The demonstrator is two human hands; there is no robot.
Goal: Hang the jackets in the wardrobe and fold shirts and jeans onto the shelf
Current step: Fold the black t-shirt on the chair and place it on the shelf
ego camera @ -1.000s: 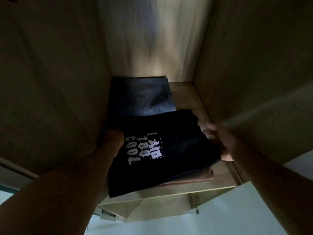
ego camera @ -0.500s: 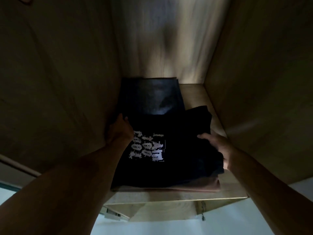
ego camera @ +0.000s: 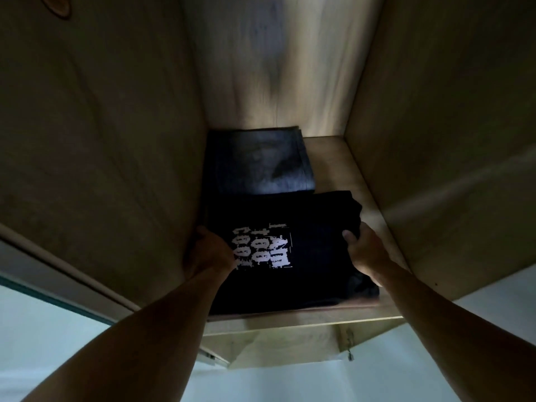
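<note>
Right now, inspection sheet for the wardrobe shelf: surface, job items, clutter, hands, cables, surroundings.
Surface: wooden shelf, dimly lit, bare strip along its right side.
Job's things: folded black shirt with white print lies at the shelf front, on top of a brownish folded garment whose edge shows beneath; folded dark jeans lie behind it against the back wall.
Clutter: nothing seen.
Grips: left hand holds the shirt's left edge, fingers hidden; right hand grips its right edge, thumb on top.
Cables: nothing seen.
Surroundings: wooden wardrobe walls on both sides and behind; small metal fitting hangs under the shelf.
</note>
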